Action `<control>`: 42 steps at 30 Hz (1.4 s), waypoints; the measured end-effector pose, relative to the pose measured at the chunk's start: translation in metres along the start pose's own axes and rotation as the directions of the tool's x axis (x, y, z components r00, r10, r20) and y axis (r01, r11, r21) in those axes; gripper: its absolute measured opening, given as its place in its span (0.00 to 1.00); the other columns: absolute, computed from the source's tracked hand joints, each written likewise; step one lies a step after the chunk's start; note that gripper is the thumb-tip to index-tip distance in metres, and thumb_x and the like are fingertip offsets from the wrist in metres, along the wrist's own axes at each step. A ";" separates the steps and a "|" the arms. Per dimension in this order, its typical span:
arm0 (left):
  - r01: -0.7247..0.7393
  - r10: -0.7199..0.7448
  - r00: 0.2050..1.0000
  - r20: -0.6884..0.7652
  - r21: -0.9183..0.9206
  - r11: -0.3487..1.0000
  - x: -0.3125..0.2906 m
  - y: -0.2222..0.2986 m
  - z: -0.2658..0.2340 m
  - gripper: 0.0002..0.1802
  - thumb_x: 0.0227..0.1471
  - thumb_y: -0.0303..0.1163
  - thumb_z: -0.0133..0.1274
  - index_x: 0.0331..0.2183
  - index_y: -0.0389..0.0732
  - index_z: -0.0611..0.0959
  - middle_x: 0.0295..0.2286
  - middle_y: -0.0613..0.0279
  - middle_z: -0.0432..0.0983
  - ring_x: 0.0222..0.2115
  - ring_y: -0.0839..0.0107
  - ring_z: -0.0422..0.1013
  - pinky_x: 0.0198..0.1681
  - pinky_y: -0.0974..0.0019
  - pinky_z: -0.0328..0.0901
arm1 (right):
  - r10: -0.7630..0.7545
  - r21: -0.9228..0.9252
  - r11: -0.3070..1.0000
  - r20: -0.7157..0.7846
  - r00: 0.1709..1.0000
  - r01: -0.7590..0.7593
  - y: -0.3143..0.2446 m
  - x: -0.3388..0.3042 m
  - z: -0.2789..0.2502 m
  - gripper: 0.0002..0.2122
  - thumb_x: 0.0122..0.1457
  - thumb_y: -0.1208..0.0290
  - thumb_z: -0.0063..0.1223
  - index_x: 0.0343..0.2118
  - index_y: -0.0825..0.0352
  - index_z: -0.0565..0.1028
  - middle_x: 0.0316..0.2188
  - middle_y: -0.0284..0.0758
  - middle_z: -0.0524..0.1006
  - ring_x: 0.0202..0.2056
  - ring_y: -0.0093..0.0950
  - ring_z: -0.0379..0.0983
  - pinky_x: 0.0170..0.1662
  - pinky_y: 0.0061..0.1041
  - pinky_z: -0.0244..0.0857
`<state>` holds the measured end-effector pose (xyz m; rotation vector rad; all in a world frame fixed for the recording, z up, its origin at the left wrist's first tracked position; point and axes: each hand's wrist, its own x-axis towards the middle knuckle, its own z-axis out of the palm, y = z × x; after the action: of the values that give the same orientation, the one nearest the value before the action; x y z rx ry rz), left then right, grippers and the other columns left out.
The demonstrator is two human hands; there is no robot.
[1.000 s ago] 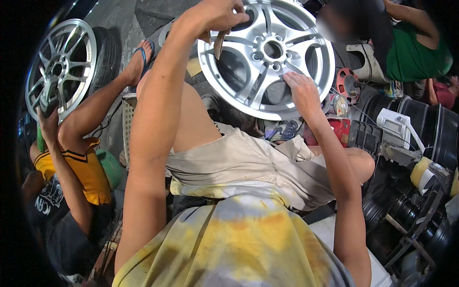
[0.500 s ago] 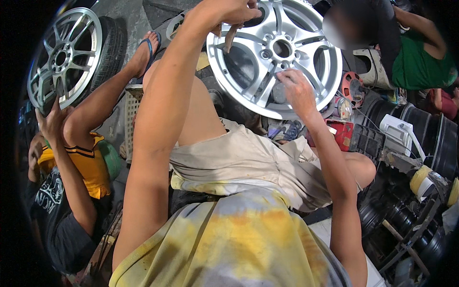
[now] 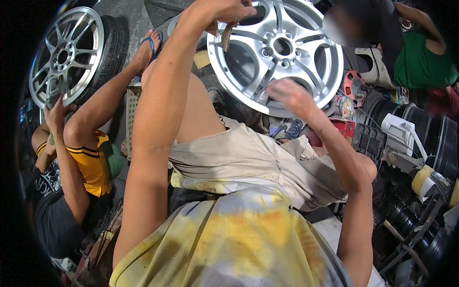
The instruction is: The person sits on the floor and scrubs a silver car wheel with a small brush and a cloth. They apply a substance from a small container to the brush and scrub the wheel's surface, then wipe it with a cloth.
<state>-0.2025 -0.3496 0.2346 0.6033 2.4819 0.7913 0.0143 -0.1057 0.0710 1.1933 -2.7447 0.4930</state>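
Round silver wheel rim (image 3: 274, 59): right of the left hand (image 3: 232, 10), gripping a brown scrap (image 3: 226, 37); beyond the right hand (image 3: 293, 98), blurred, closure indeterminable.

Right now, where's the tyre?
In the head view, the tyre is at upper left, showing behind and to the right of the leftmost rim, just left of the co-worker's foot.
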 end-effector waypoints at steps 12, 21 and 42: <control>0.005 -0.008 0.999 -0.037 -0.076 0.997 -0.011 -0.010 -0.009 0.19 0.54 0.40 0.58 0.41 0.35 0.87 0.25 0.52 0.83 0.22 0.63 0.78 0.20 0.58 0.75 | -0.036 -0.031 0.999 -0.020 0.999 0.036 -0.010 0.003 0.002 0.17 0.55 0.81 0.54 0.49 0.68 0.80 0.50 0.37 0.78 0.55 0.35 0.74 0.59 0.32 0.72; -0.062 0.068 0.992 -0.106 0.059 0.996 0.011 -0.039 -0.008 0.21 0.54 0.43 0.58 0.39 0.35 0.88 0.27 0.50 0.84 0.26 0.62 0.81 0.34 0.60 0.74 | -0.115 -0.064 0.991 0.055 0.992 0.119 -0.005 0.004 0.002 0.16 0.57 0.79 0.52 0.49 0.66 0.80 0.52 0.38 0.78 0.57 0.34 0.73 0.62 0.33 0.68; -0.130 0.141 0.982 -0.128 0.092 0.987 0.012 -0.039 -0.009 0.22 0.53 0.44 0.58 0.41 0.36 0.88 0.26 0.46 0.84 0.29 0.58 0.82 0.37 0.57 0.75 | 0.571 0.109 0.813 -0.345 0.745 -0.573 -0.052 0.056 0.053 0.15 0.60 0.82 0.47 0.48 0.71 0.79 0.52 0.45 0.79 0.57 0.41 0.74 0.61 0.40 0.67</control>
<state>-0.2269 -0.3755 0.2133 0.7804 2.6293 0.8060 0.0153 -0.1958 0.0469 0.1713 -2.7147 0.6795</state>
